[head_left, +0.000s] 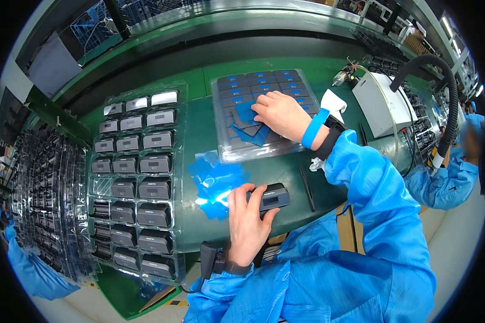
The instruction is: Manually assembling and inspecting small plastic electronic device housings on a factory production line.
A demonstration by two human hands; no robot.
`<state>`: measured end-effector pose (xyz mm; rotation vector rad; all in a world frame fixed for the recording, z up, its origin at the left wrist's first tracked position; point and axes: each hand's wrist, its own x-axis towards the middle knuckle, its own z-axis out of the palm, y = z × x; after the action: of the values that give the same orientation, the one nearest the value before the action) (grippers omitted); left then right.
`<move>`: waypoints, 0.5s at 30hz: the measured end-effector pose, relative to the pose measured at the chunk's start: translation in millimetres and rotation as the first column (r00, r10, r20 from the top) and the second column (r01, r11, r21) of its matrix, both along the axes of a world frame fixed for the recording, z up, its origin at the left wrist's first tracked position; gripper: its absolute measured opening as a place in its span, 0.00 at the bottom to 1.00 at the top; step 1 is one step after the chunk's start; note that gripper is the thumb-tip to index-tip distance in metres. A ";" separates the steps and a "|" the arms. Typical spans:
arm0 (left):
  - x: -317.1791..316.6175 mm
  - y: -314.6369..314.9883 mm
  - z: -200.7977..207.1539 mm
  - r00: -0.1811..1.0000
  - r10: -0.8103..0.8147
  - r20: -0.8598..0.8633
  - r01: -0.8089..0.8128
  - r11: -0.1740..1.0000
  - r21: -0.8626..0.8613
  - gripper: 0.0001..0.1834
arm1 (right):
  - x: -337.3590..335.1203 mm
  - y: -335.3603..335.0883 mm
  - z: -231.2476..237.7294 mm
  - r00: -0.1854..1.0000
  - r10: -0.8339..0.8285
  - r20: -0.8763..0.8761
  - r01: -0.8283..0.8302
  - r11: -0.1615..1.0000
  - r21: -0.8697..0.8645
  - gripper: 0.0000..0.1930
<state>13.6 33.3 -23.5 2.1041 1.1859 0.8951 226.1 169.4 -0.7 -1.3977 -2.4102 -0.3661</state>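
Observation:
On the front part of the green table, my left hand (248,223) is closed around one end of a small dark grey device (275,198) with a little dark display window. My right hand (285,116) reaches over a clear plastic tray (233,156) of dark grey flat parts with blue patches. Its fingertips pinch the edge of a blue film piece (246,113) there. Other blue film pieces (256,135) lie loosely just beneath. A glossy stack of blue film (215,183) rests left of the device. A blue band and a black strap circle my right wrist.
At left stands a clear tray (179,215) holding rows of similar grey devices. Piled trays (48,199) rise beyond it. Black tweezers (307,188) and crumpled white tissue (333,105) lie at right, near a white box (380,102) and black hose (451,107). Another person's blue sleeve (442,183) shows at far right.

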 end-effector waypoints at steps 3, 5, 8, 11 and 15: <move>0.2 -0.9 -1.1 1.000 0.009 -0.005 -0.009 1.000 0.006 0.30 | 0.5 -6.3 1.7 0.992 0.040 0.121 -0.049 0.996 0.078 0.06; 0.7 -3.1 -0.8 1.000 0.015 -0.009 -0.015 1.000 -0.002 0.31 | 3.7 -7.2 2.5 0.969 0.048 0.244 -0.080 0.989 0.125 0.04; 1.0 -5.2 1.3 1.000 0.022 -0.003 -0.022 1.000 -0.016 0.33 | 5.7 -10.5 3.1 0.973 -0.013 0.228 -0.026 0.986 0.167 0.04; 1.9 -8.9 8.7 0.998 0.061 0.015 -0.062 0.998 0.013 0.34 | 13.7 -3.6 3.5 0.991 -0.100 0.091 0.075 0.968 0.241 0.04; -11.3 -21.3 17.1 0.980 0.079 0.183 -0.099 0.989 0.106 0.32 | 29.0 -15.4 47.4 0.937 -0.078 -0.340 0.195 0.926 0.324 0.05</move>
<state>2.3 11.9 -6.5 2.0223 1.1671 1.1926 255.1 154.1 46.7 -1.3452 -1.8782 -0.5317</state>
